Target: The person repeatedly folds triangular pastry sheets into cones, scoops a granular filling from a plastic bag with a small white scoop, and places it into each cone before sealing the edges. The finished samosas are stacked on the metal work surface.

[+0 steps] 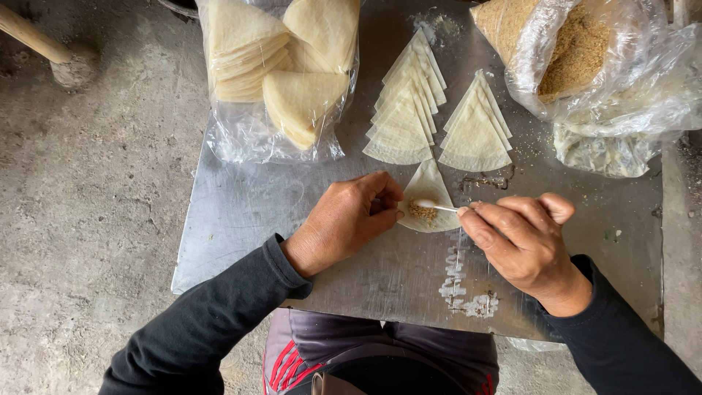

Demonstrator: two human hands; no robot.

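The fingers (477, 217) of the right hand (521, 245) pinch the handle of a small spoon (437, 207), whose bowl sits over a little heap of brown filling (423, 212) on a single wedge-shaped wrapper (429, 199). The left hand (344, 219) rests on the worktop (241, 212) at the wrapper's left edge, its fingers curled and its fingertips (391, 212) pressing that edge flat; they pin it down rather than close around anything.

The wrapper lies near the middle of the worktop, between the two hands. Just beyond it, away from the person, lie two fanned rows of the same wedges: a longer one (406, 110) to the far left of the wrapper and a shorter one (477, 128) to the far right. Further left of these, an open clear bag (281, 80) holds thick stacks of wedges. Beyond the wrapper to the right, a clear bag of brown crumbs (578, 51) leans open, with crumpled plastic (621, 139) below it. A smear of white paste (461, 281) marks the metal on the near side of the wrapper.

The step in hand appears to be the filling: the spoon is placing or spreading the heap on the wrapper. The next move, as I judge it, calls for lifting the spoon clear without dragging crumbs, while the left fingertips keep the thin sheet from sliding, and for both hands then to be free to fold it.
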